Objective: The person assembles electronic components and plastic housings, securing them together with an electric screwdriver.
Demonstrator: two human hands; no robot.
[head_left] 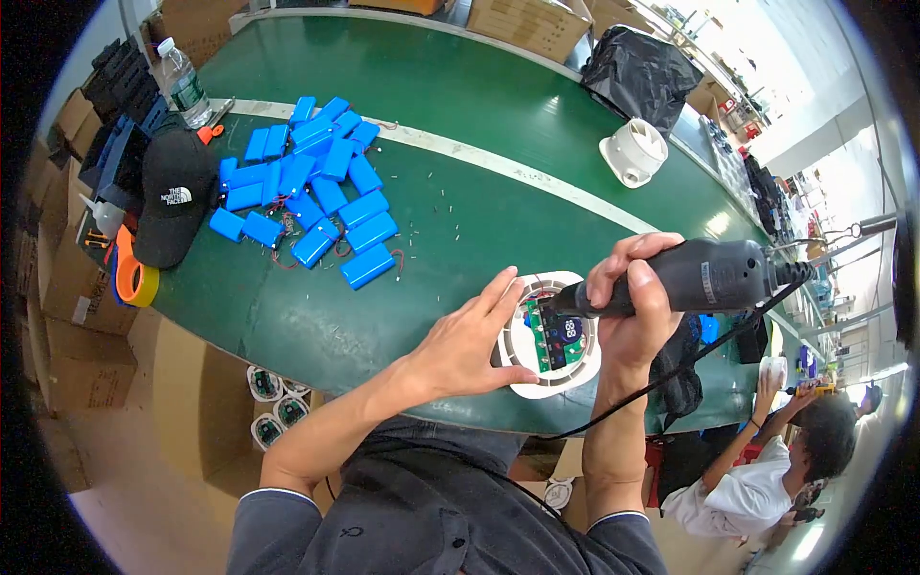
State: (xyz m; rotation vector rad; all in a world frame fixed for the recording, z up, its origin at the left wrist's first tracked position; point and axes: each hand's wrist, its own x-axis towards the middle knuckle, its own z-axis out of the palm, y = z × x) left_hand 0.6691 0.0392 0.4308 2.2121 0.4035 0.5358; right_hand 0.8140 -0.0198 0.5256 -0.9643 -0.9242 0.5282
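Note:
My right hand (637, 287) is wrapped round a black electric screwdriver (704, 276), held nearly level. Its tip end reaches over a white plastic housing (586, 369) near the table's front edge. Inside the housing sits a green circuit board (544, 337) with a small dark digit display (569, 331). With thumb and fingers spread along the rim, my left hand (470, 335) grips the housing from its left side. The screwdriver's bit is hidden, so I cannot tell whether it touches a screw.
Blue wired battery packs (311, 163) lie heaped at left on the green table (479, 230). Beside them are a black cap (177, 192), a water bottle (182, 81) and orange tape (144, 280). A white part (633, 153) stands far right. The screwdriver's cable (671, 372) crosses my right forearm. A co-worker (757, 470) works at right.

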